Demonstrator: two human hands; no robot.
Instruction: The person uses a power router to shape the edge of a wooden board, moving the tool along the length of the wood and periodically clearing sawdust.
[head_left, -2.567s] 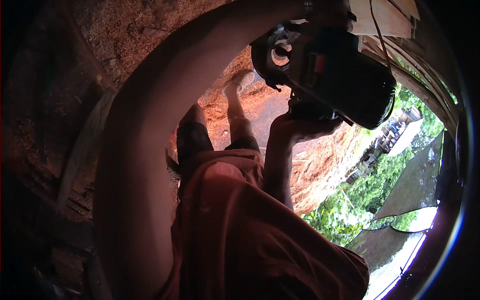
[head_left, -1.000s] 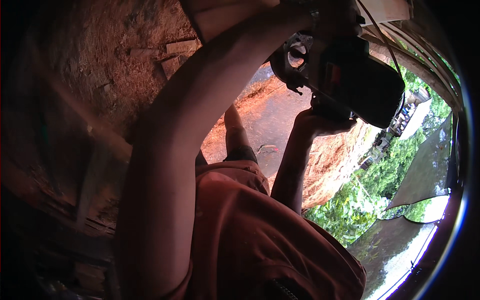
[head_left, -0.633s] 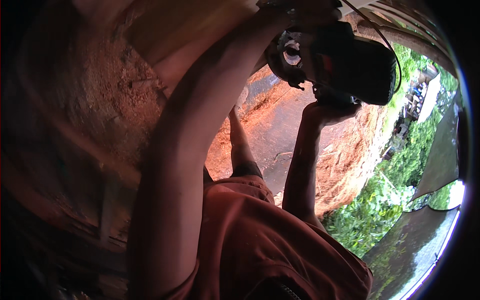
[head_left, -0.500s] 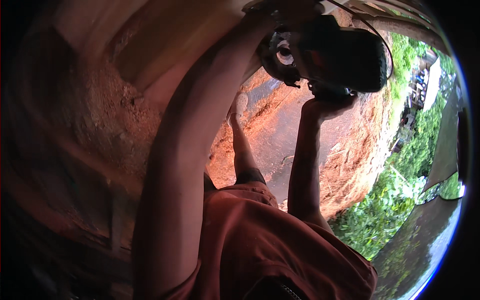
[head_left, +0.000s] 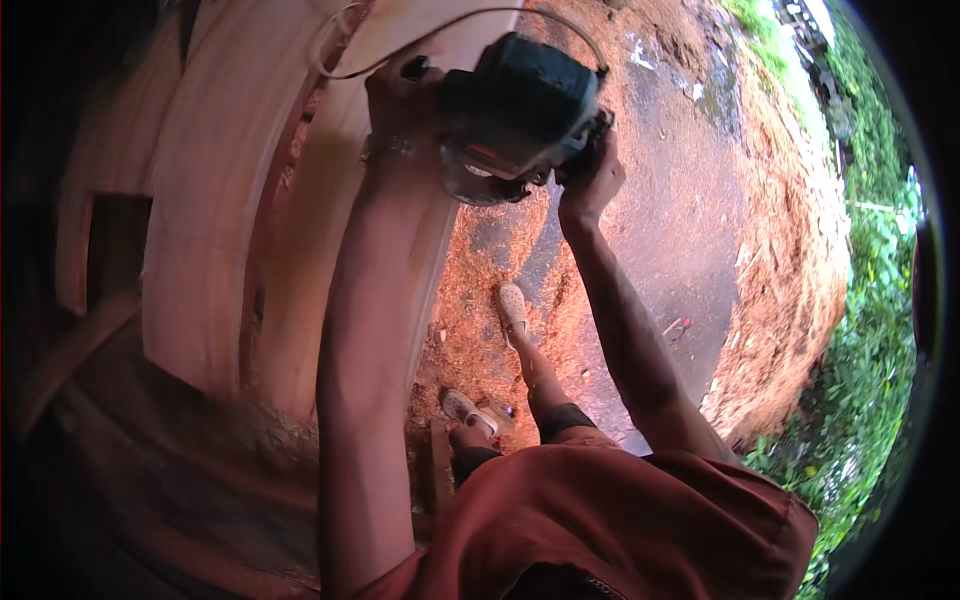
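Black and corded, the power tool [head_left: 530, 95], probably a router, is held up between both hands, overlapping the edge of the pale wooden plank [head_left: 335, 165] from this view; the left hand [head_left: 405, 100] is wrapped round one side, its fingers partly lost in shadow, and the right hand [head_left: 592, 185] clasps the dark knob opposite. Lifting looks done and setting down is not; whether the base touches wood, or any cut is finished or left, I cannot tell
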